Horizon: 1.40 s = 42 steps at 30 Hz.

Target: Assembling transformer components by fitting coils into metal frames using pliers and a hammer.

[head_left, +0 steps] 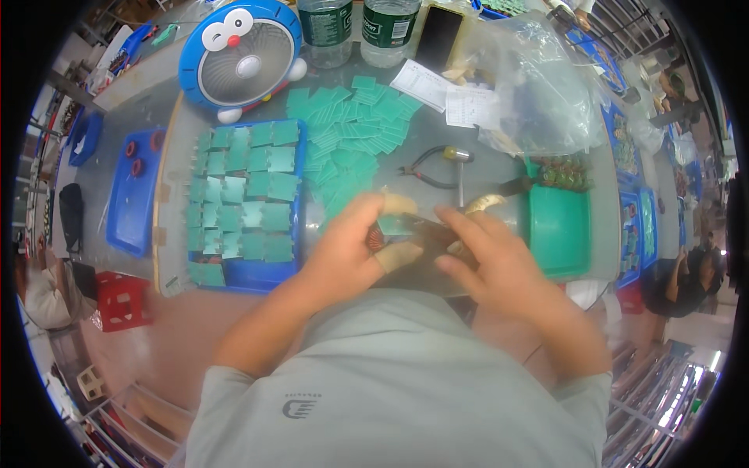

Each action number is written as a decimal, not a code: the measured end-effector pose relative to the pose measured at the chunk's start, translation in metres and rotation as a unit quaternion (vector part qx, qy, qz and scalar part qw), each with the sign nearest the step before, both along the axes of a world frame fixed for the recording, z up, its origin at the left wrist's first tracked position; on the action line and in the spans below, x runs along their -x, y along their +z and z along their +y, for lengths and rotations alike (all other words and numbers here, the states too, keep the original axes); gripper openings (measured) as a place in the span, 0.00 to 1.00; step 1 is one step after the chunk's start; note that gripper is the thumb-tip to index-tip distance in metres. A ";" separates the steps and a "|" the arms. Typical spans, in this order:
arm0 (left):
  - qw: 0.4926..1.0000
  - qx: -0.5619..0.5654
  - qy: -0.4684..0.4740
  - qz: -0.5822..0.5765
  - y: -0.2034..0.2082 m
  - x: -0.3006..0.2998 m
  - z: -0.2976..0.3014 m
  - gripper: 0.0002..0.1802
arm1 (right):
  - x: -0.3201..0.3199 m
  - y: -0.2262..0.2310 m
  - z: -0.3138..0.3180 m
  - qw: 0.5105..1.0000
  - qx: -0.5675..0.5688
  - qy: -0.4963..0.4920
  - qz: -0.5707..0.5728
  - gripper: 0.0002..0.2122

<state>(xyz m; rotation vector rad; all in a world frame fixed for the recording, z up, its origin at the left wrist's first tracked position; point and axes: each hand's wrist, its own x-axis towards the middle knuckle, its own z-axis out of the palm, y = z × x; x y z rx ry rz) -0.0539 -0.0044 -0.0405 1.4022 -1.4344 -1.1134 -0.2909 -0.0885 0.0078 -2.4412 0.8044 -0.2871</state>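
Observation:
Close in front of me, my left hand [347, 242] is closed, with pale finger covers on the thumb and forefinger. It pinches a reddish wound coil [374, 238], part of which the fingers hide. A small green sheet piece [395, 225] shows between the fingertips. My right hand [495, 253] curls in from the other side, also closed, its fingertips at a dark, blurred object [431, 228] between the hands. What exactly the right fingers grip cannot be made out. Just beyond the hands spreads a loose heap of thin green rectangular sheets [359, 121].
At left, a blue tray [257, 274] holds rows of green pieces. A green tray [560, 234] with wound coils [563, 173] stands right. Pliers [429, 173] and a yellow-handled tool [459, 160] lie ahead. Farther back are a blue fan [242, 58], bottles [328, 35], papers [421, 84] and a plastic bag [538, 86].

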 end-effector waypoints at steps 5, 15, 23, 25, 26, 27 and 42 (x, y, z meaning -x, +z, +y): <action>0.996 -0.020 -0.022 0.081 -0.006 0.000 0.003 0.25 | 0.003 0.011 -0.007 0.998 0.044 0.039 0.034 0.27; 0.990 -0.041 -0.057 0.125 -0.009 0.013 -0.002 0.23 | 0.017 0.015 -0.013 0.992 0.077 0.083 0.063 0.20; 0.994 -0.005 0.001 0.105 -0.005 0.008 0.001 0.22 | 0.005 0.043 -0.025 0.974 0.123 0.127 0.141 0.21; 0.991 0.003 -0.003 0.133 -0.002 0.007 -0.001 0.23 | 0.007 0.026 -0.019 0.993 0.076 0.084 0.038 0.24; 0.987 0.005 -0.009 0.159 -0.001 0.006 -0.002 0.25 | 0.007 0.024 -0.019 0.992 0.080 0.087 0.036 0.24; 0.987 0.008 -0.007 0.157 -0.001 0.006 -0.003 0.25 | 0.005 0.023 -0.019 0.993 0.076 0.084 0.036 0.24; 0.992 0.022 -0.005 0.124 0.003 0.005 -0.007 0.25 | 0.005 0.039 -0.027 0.988 0.112 0.081 0.062 0.24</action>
